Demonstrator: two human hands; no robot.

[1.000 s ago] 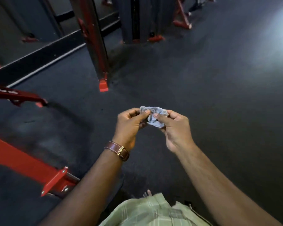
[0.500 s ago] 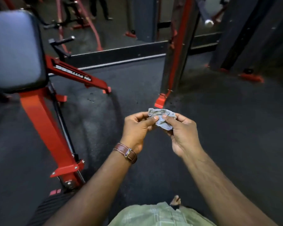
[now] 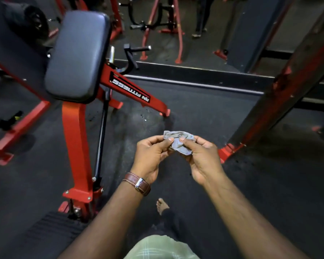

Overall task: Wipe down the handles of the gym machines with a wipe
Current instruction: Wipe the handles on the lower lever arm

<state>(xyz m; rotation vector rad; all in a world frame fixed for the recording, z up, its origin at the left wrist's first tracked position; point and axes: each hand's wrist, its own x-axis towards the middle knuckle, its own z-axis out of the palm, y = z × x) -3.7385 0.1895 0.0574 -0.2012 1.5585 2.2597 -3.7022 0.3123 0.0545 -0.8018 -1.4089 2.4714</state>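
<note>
Hands, left (image 3: 150,154) and right (image 3: 201,157), both pinching crumpled wipe (image 3: 178,143), red machine (image 3: 77,139) left, red post (image 3: 281,101) right.

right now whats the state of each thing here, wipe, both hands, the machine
wipe: crumpled, held up between both hands, off any surface
left hand: pinches the wipe's left edge
right hand: pinches the wipe's right side
red machine: untouched, to the left
black pad: tilted, nothing on it
</note>
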